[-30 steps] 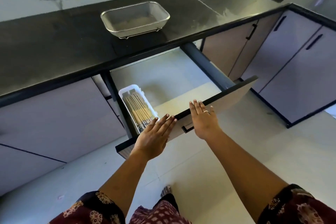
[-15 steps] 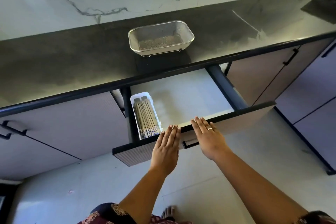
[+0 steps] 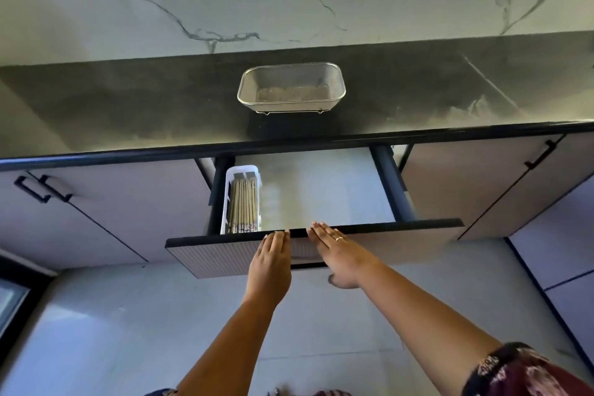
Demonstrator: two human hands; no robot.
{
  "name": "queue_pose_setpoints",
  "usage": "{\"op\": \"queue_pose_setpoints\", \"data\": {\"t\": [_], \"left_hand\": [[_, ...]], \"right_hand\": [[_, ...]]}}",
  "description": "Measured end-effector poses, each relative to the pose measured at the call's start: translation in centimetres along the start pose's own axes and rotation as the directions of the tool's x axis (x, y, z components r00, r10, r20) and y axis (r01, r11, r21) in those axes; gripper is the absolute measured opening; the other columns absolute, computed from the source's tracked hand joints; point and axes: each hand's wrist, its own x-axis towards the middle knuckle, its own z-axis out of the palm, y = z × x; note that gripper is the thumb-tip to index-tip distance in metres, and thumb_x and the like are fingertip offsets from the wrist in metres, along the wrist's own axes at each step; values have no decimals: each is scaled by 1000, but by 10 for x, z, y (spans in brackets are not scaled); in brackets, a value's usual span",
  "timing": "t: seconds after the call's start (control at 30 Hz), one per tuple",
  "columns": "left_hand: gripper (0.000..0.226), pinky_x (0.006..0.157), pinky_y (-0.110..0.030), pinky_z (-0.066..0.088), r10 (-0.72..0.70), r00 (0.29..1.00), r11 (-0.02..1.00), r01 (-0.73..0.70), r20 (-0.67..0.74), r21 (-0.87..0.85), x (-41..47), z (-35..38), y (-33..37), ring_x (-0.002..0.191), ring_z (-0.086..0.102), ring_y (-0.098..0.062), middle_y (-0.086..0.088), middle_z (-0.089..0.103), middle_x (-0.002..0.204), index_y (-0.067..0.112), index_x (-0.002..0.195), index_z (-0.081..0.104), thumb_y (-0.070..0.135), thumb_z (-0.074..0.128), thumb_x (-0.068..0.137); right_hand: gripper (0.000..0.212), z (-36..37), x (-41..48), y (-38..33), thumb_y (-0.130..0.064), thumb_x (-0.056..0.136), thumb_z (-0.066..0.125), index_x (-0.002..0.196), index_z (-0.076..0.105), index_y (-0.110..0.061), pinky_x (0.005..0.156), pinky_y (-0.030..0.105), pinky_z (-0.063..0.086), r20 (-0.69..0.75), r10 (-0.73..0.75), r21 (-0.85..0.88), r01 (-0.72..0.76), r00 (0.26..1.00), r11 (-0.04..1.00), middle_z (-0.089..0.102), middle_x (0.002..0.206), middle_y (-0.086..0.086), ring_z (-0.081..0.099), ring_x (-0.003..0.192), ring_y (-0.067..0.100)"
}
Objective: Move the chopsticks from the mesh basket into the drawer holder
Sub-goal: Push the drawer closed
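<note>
Closing the drawer, chopsticks already home

Looks like the sorting part is over lol. The chopsticks (image 3: 244, 206) lie bundled in the white holder (image 3: 229, 193), which sits against the 9 o'clock wall of the open drawer (image 3: 321, 190); the mesh basket (image 3: 340, 83), up at 12 o'clock on the dark countertop (image 3: 128, 106), shows nothing but bare mesh as far as I can make out.

What's changed over the last second: the left hand (image 3: 271, 254) was up by the holder end of the drawer front (image 3: 218, 255) with fingers over the top edge; now it has slid toward the middle and lies flat on the face. The right hand (image 3: 337, 249) has barely shifted, fingertips just over the top edge at the drawer's 6 o'clock; both hands have fingers straight and together, pressing, holding nothing. The view has also squared up to the cabinet, so I can't swear how far the drawer has gone in; maybe a bit.

My read: the transfer is done and this is the push to shut it; an even shove from both palms should keep it running straight. The only worry is those fingertips over the top edge as it meets the countertop lip.
</note>
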Motion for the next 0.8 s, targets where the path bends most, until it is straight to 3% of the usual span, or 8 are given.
{"op": "queue_pose_setpoints", "data": {"t": [0.17, 0.43, 0.5, 0.6, 0.7, 0.77, 0.8], "left_hand": [[49, 71, -30, 59, -3, 1000, 998, 4, -10, 69, 10, -9, 4, 81, 73, -23, -9, 75, 87, 0, 97, 74, 4, 86, 50], [42, 70, -34, 60, -63, 997, 995, 59, 42, 81, 36, -6, 8, 79, 74, -29, -17, 75, 84, -5, 93, 73, 1, 83, 52], [40, 78, -37, 58, -91, 994, 995, 88, 63, 43, 45, -6, 9, 89, 72, -34, -21, 73, 93, -9, 103, 69, -2, 76, 64], [43, 108, -36, 39, -111, 988, 992, 104, 103, 77, 60, -5, 8, 128, 50, -34, -23, 55, 133, -7, 136, 44, 2, 42, 93], [46, 115, -32, 29, -111, 991, 992, 106, 77, 68, 77, -6, 3, 139, 37, -29, -17, 42, 147, -1, 144, 30, 4, 33, 98], [42, 108, -32, 38, -147, 988, 989, 148, 40, -25, 88, -7, -3, 131, 47, -29, -16, 52, 138, 0, 138, 42, 2, 39, 96], [35, 99, -33, 46, -163, 986, 982, 165, 28, -93, 94, -9, -6, 119, 57, -31, -15, 61, 126, 2, 128, 53, 1, 43, 94]], "right_hand": [[107, 1, 6, 6, -20, 84, 65, 150, -19, -13, 117, 28, -3, 27, -26, 17, 26, 999, 1000, -25, 158, 3, -19, 147, 19], [106, -10, 27, 20, -19, 84, 66, 151, -16, -15, 119, 31, 2, 57, -22, 73, 17, 998, 997, -23, 159, -1, -18, 147, 18], [107, -12, 37, 25, -20, 84, 68, 151, -15, -15, 120, 31, 2, 67, -15, 84, 10, 998, 996, -22, 159, -2, -18, 147, 18], [104, -17, 49, 33, -17, 84, 67, 152, -12, -17, 120, 31, 3, 66, -12, 96, 6, 998, 995, -20, 160, -3, -16, 148, 17], [87, -24, 62, 41, 3, 86, 57, 153, 10, -24, 119, 32, 15, -13, 34, 278, -29, 999, 960, -7, 162, -6, -4, 149, 17], [70, -30, 72, 46, 13, 84, 52, 143, 41, -24, 112, 31, 34, -145, 103, 422, -32, 984, 906, 19, 156, 0, 23, 144, 22], [56, -33, 79, 49, 12, 84, 53, 130, 56, -20, 105, 30, 42, -240, 145, 455, -21, 960, 890, 36, 143, 4, 39, 134, 22]]}}
